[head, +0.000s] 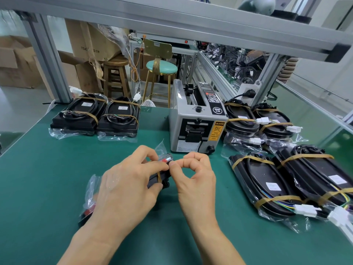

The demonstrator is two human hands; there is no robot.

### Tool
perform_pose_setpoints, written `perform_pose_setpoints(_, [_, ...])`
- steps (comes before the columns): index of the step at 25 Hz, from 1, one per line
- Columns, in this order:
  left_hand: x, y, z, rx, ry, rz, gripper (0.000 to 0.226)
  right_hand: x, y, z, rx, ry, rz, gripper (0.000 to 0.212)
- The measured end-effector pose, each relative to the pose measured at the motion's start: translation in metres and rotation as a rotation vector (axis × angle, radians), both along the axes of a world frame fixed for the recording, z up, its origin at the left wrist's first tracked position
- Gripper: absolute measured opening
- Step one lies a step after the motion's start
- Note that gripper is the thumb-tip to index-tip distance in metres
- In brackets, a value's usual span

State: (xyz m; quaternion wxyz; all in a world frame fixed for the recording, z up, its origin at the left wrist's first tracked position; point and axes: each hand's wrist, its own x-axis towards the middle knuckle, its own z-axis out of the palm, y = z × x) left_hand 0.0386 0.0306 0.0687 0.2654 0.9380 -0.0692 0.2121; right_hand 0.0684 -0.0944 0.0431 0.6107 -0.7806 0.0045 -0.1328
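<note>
a small black part (155, 179), sleeved in crinkled clear plastic (161, 148) and ringed by a tan rubber band (159, 176), is held over the near middle of the matte green bench mat (57, 169). it is gripped by the curled fingers of the left hand (129, 182), while its glossy red-and-white end is pinched between thumb and forefinger of the right hand (194, 176). a boxy grey tape dispenser (196, 119) is seen just behind. oval black units (267, 184), bagged and banded, are laid out at right, squarer ones (95, 119) at left.
</note>
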Motion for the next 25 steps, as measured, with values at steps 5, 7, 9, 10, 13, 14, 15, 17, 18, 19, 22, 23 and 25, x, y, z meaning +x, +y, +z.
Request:
perform_pose_setpoints(5, [0.000, 0.000, -0.001, -0.013, -0.002, -0.002, 0.039, 0.008, -0.006, -0.003, 0.154, 0.116, -0.019, 0.022])
perform_pose_setpoints(7, [0.000, 0.000, -0.001, -0.051, -0.004, 0.011, 0.038, 0.013, -0.012, -0.005, 0.278, 0.125, 0.028, 0.027])
perform_pose_setpoints(9, [0.001, 0.001, -0.001, -0.092, -0.003, 0.042, 0.040, 0.016, -0.010, -0.003, 0.203, 0.101, 0.164, 0.021])
perform_pose_setpoints(10, [0.001, 0.001, -0.001, -0.098, 0.002, 0.056, 0.041, 0.017, -0.007, -0.003, 0.186, 0.109, 0.218, 0.017])
perform_pose_setpoints(13, [0.001, 0.005, 0.001, -0.014, 0.003, 0.015, 0.041, 0.022, -0.002, -0.004, 0.266, 0.143, 0.264, 0.013])
perform_pose_setpoints(14, [0.001, 0.006, 0.002, 0.017, 0.005, -0.004, 0.042, 0.023, -0.002, -0.004, 0.305, 0.147, 0.288, 0.012])
perform_pose_setpoints(15, [0.001, 0.006, 0.002, 0.033, 0.007, -0.013, 0.041, 0.023, -0.003, -0.006, 0.310, 0.138, 0.323, 0.015])
perform_pose_setpoints(17, [0.004, 0.007, 0.002, 0.028, 0.002, 0.006, 0.039, 0.023, -0.005, -0.009, 0.224, 0.128, 0.409, 0.032])
perform_pose_setpoints(18, [0.007, 0.008, 0.002, 0.017, 0.006, 0.017, 0.040, 0.024, -0.006, -0.009, 0.211, 0.146, 0.423, 0.036])
perform_pose_setpoints(19, [0.009, 0.009, 0.001, -0.004, 0.019, 0.017, 0.044, 0.026, -0.009, -0.009, 0.241, 0.189, 0.411, 0.035])
perform_pose_setpoints(22, [0.010, 0.026, 0.004, -0.158, 0.029, -0.072, 0.058, 0.031, -0.031, -0.007, 0.272, 0.267, 0.317, 0.033])
perform_pose_setpoints(23, [0.010, 0.035, 0.006, -0.258, 0.013, -0.115, 0.059, 0.030, -0.040, -0.004, 0.223, 0.210, 0.325, 0.037])
perform_pose_setpoints(25, [0.009, 0.048, 0.007, -0.528, -0.006, -0.235, 0.062, 0.025, -0.052, 0.009, 0.000, -0.009, 0.461, 0.058])
